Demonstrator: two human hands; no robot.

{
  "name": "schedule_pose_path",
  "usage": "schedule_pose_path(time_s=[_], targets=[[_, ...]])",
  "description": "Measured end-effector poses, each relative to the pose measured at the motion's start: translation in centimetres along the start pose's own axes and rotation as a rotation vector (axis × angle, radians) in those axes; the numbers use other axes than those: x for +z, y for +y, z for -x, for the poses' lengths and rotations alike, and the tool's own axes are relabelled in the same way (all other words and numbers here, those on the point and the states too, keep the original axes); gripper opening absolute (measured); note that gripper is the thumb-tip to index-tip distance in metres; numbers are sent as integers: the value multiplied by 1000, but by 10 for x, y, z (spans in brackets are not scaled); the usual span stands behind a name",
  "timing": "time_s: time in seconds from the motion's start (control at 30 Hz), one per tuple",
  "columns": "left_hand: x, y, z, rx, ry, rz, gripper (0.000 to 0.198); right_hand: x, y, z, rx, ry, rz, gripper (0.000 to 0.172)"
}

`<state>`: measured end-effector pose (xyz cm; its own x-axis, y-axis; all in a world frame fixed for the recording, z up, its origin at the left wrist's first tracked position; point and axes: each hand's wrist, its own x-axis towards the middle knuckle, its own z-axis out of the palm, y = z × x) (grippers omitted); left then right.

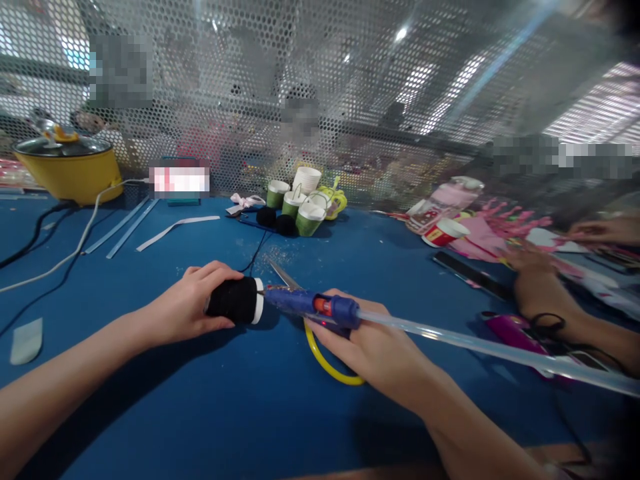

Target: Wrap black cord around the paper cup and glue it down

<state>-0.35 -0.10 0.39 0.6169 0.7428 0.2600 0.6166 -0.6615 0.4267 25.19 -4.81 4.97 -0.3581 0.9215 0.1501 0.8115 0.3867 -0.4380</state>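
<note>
My left hand (197, 300) is wrapped round a paper cup (233, 300) covered in black yarn, lying sideways just above the blue table with its white rim facing right. A strand of black yarn (259, 251) trails from behind it toward dark pompoms. My right hand (373, 340) grips a blue glue gun (305, 303), and a long clear glue stick (450, 337) sticks out of its back. The gun's nozzle meets the cup near the white rim. Under the gun lie scissors (333, 370) with yellow handles, partly hidden.
Behind are green-wrapped cups (310, 219), black pompoms (286, 225) and a white strip (175, 230). A yellow electric pot (70, 170) stands far left, its cords crossing the table. At right, another person's arm (560, 300) reaches near a purple glue gun (520, 340) and a red-white cup (445, 231).
</note>
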Motion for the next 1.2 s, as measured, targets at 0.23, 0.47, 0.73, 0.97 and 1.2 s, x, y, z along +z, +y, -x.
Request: schedule_pose_path(time_s=[0.23,0.47,0.73,0.97,1.2], targets=[[3,0,1,5,1,-12,51,-2,-1,-7,5,1,24,15],[1,2,0,13,-28,-32,52,-3,-4,-14,-81,9,188,25],[1,1,0,4,-27,-9,51,-3,-1,-10,-51,-4,237,27],[0,1,-1,-12,-21,19,50,-3,-2,-3,-20,0,54,17],[-3,1,-2,-44,-28,45,47,-1,-2,2,-28,3,5,14]])
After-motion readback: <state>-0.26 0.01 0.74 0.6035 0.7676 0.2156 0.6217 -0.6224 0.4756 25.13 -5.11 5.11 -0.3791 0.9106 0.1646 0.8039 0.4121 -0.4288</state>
